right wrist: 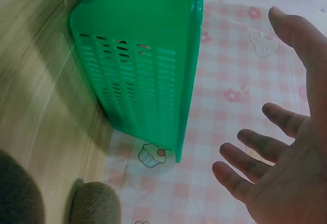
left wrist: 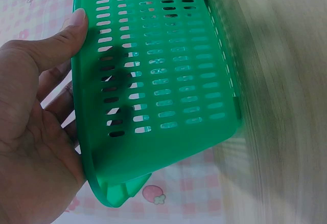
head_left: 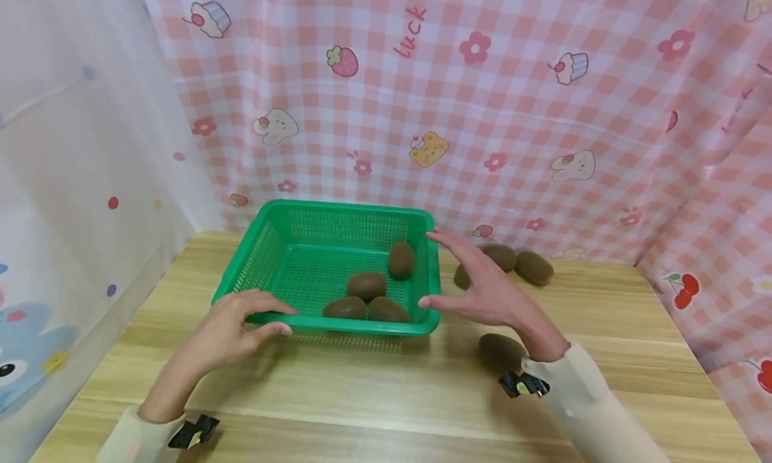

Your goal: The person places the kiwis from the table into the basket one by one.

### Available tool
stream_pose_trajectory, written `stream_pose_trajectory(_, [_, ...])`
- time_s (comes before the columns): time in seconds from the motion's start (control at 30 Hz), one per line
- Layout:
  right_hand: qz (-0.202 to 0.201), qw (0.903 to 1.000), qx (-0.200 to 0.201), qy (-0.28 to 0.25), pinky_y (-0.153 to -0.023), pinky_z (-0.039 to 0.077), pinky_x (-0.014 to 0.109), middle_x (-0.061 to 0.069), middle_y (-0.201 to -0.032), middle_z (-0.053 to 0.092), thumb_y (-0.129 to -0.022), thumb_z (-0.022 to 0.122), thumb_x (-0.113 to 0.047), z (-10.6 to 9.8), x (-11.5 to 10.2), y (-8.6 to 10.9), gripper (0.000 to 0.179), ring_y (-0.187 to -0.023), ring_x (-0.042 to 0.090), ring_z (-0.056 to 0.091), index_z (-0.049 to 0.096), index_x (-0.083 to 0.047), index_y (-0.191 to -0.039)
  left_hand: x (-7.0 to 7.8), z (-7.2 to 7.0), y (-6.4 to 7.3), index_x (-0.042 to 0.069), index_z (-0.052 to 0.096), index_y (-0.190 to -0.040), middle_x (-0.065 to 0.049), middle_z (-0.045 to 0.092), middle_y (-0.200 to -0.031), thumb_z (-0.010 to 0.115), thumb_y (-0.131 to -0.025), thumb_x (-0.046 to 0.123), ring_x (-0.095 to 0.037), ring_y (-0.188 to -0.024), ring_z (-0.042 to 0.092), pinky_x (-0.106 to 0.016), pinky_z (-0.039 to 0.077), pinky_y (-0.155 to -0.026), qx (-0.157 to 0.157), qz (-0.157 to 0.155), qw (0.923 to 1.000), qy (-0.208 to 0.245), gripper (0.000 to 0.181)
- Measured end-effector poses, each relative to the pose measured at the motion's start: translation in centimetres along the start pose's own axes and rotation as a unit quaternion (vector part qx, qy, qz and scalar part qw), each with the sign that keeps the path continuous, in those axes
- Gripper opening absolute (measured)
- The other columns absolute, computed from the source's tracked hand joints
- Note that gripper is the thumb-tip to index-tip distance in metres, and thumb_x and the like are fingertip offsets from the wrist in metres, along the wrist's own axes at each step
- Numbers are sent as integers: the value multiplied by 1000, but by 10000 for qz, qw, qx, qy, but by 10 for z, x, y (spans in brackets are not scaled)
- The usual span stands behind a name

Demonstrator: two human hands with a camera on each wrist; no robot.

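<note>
A green plastic basket (head_left: 326, 212) with slotted walls stands on the table and holds several brown kiwis (head_left: 366, 285) toward its right and front. At its front left corner, my left hand (head_left: 241, 322) grips the rim; the left wrist view shows the thumb (left wrist: 71, 32) outside and fingers reaching over the rim to the inner side. My right hand (head_left: 482, 292) is beside the right wall, fingers spread and holding nothing. In the right wrist view a gap shows between that hand (right wrist: 286, 152) and the basket (right wrist: 138, 65).
Behind my right hand lie loose kiwis (head_left: 533, 268), partly hidden by it. Another kiwi (head_left: 500, 352) rests near the right sleeve. A pink checked cloth (head_left: 386, 114) hangs along the wooden table's (head_left: 362, 409) back edge, and a white cloth (head_left: 90, 148) hangs at the left.
</note>
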State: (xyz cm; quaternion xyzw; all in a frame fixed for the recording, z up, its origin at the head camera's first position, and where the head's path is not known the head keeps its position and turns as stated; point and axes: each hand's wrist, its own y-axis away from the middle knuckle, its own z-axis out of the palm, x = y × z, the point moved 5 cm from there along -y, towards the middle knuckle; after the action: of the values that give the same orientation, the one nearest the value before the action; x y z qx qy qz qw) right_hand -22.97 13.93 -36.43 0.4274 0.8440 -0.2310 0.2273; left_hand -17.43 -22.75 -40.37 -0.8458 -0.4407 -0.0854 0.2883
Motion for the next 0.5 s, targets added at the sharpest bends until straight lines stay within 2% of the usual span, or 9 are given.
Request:
stream_pose_trajectory(0.27, [414,9986,265,-180,-115,36,65,-2,-167,34,-82,85,-49,-2,19,20,98,-152,31,35,28,-37,-161,0,1,2,29,80,-103,16,76,-97,89,-79,22,-6,-91,68,-34,56,-79,11,63,10000,49,27])
stream_pose_trajectory(0.5, [667,9961,413,-400,-117,36,63,3,-164,38,-85,84,-46,-1,38,35,96,-150,32,38,25,-40,-161,-2,1,2,30,80,-102,15,76,-97,89,-78,22,-7,-92,68,-35,56,-80,-30,-40,10000,18,27])
